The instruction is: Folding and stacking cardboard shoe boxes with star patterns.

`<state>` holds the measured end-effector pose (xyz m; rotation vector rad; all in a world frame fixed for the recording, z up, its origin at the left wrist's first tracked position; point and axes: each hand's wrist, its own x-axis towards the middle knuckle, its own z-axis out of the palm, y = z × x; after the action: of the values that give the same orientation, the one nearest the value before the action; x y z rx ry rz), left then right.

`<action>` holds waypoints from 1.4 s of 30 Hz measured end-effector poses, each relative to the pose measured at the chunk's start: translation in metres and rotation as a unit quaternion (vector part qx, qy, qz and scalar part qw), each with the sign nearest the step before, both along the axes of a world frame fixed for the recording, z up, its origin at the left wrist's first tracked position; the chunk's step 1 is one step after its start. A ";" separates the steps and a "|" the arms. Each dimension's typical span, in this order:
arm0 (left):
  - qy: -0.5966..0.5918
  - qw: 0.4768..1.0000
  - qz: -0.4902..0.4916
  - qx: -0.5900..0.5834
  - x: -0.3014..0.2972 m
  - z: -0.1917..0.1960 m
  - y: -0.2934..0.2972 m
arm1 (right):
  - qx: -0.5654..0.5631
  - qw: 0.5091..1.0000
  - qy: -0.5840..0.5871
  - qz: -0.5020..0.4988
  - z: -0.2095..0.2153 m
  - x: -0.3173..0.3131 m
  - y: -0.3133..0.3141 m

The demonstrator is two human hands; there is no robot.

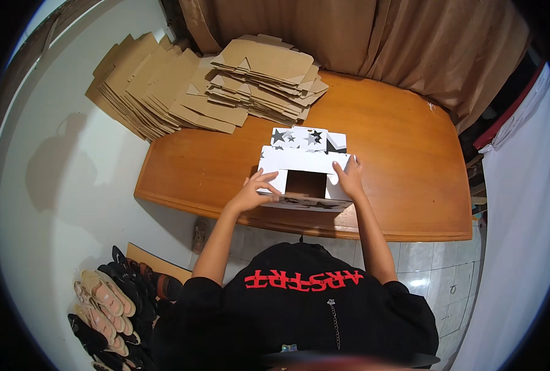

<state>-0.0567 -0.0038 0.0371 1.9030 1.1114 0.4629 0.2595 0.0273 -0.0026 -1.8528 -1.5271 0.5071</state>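
Note:
A white cardboard box [306, 162] printed with black stars is partly folded near the front edge of the table. Its side flaps are turned inward, and a brown gap shows between them. The front panel [312, 203] tilts toward me. My left hand [254, 192] holds the left front corner, its fingers reaching over the left flap. With the thumb on the top and the fingers curled around the far edge, my right hand [349, 178] grips the right side. A star-printed panel [299, 137] stands out behind the box.
The wooden table [405, 161] carries a stack of flat brown cardboard boxes [262, 71] and a leaning row of more [145, 86] at the back left. Brown curtains [411, 43] hang behind. Several pairs of shoes [111, 300] stand on the floor at the lower left.

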 end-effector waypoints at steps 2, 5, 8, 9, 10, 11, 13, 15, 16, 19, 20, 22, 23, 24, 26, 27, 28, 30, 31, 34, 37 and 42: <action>-0.068 0.991 0.107 0.043 0.009 -0.010 0.005 | 0.006 0.993 0.109 0.038 -0.001 0.006 0.004; -0.019 0.961 0.247 0.124 0.028 -0.022 0.013 | 0.004 0.988 0.139 0.060 0.007 0.005 -0.003; -0.008 0.939 0.323 0.115 0.049 -0.020 0.019 | 0.014 0.997 0.047 0.063 0.008 0.000 -0.006; -0.003 0.924 0.365 0.114 0.054 -0.017 0.020 | 0.014 0.997 0.047 0.060 0.009 -0.003 -0.008; -0.003 0.925 0.363 0.115 0.057 -0.015 0.022 | 0.003 0.999 0.025 0.034 0.012 -0.009 -0.009; 0.036 0.918 0.388 0.081 0.059 -0.013 0.023 | -0.007 1.000 0.004 0.009 0.015 -0.014 -0.011; 0.074 0.908 0.410 0.048 0.061 -0.009 0.026 | -0.014 1.000 -0.024 -0.005 0.026 -0.022 -0.015; 0.114 0.916 0.385 -0.020 0.059 -0.004 0.026 | -0.072 0.995 -0.069 -0.030 0.039 -0.031 -0.019; 0.114 0.916 0.384 -0.019 0.060 -0.005 0.026 | -0.071 0.995 -0.069 -0.032 0.039 -0.033 -0.019; 0.117 0.912 0.393 0.006 0.063 -0.007 0.024 | -0.098 0.987 -0.113 -0.052 0.040 -0.037 -0.016; 0.126 0.909 0.397 0.008 0.064 -0.007 0.023 | -0.110 0.985 -0.124 -0.054 0.043 -0.038 -0.016; 0.135 0.906 0.401 0.009 0.067 -0.007 0.022 | -0.122 0.982 -0.136 -0.054 0.043 -0.039 -0.016; 0.147 0.905 0.399 0.012 0.069 -0.007 0.021 | -0.117 0.981 -0.144 -0.058 0.041 -0.039 -0.017; 0.160 0.904 0.396 0.014 0.070 -0.007 0.021 | -0.111 0.980 -0.153 -0.061 0.040 -0.039 -0.017; 0.167 0.904 0.394 0.013 0.070 -0.006 0.020 | -0.114 0.981 -0.145 -0.056 0.046 -0.041 -0.019; 0.173 0.904 0.391 0.011 0.069 -0.006 0.020 | -0.116 0.983 -0.136 -0.053 0.047 -0.042 -0.020; 0.173 0.904 0.391 0.011 0.068 -0.007 0.020 | -0.116 0.982 -0.136 -0.053 0.045 -0.041 -0.020; 0.132 0.914 0.382 0.034 0.064 -0.008 0.020 | -0.042 0.985 -0.156 -0.061 0.035 -0.035 -0.022; 0.132 0.914 0.382 0.035 0.061 -0.011 0.020 | -0.041 0.985 -0.156 -0.060 0.032 -0.031 -0.021; 0.051 0.917 0.395 -0.005 0.036 -0.037 0.023 | -0.080 0.987 -0.118 -0.072 0.025 -0.020 -0.022; -0.129 0.910 0.314 -0.237 0.015 -0.059 0.020 | -0.092 0.988 -0.110 -0.055 0.031 -0.020 -0.025; -0.140 0.871 0.328 -0.337 0.034 0.000 -0.003 | -0.045 0.988 -0.124 -0.075 0.035 -0.018 -0.035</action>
<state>-0.0231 -0.0072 0.0367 0.7953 1.4654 0.5922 0.2419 -0.0072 0.0324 -2.1470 -1.5256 0.2877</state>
